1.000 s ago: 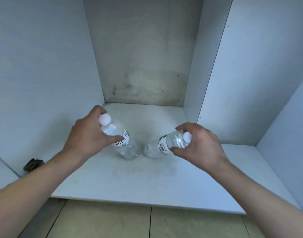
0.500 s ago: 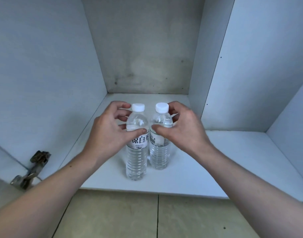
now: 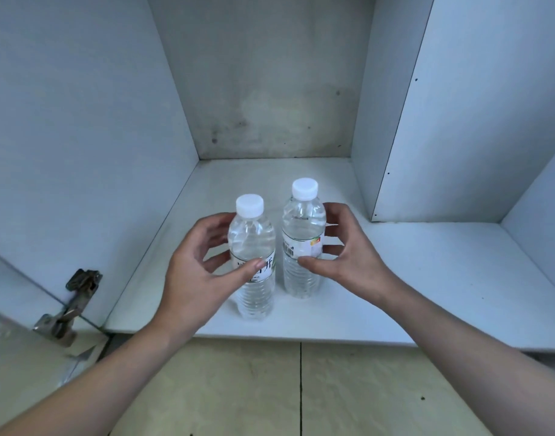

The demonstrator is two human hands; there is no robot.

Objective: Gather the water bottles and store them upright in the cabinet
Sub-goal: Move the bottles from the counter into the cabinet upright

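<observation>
Standing upright on the white cabinet floor [image 3: 427, 278], the two water bottles sit side by side near the front edge, a narrow gap between them. The left bottle [image 3: 252, 256] is nearer to me; the right bottle [image 3: 302, 243] stands a little farther back. Compared with half a second ago, I see the hands loosened: the left hand [image 3: 200, 275] then wrapped its bottle closely, and now its fingers are spread behind it with only the thumb tip on the label, a wide grip. The right hand [image 3: 348, 256] likewise has opened, thumb touching the label's near side, fingers curved loosely beside the bottle's right. Both white caps stand clear of the fingers. A metal hinge [image 3: 68, 306] shows at the near left.
</observation>
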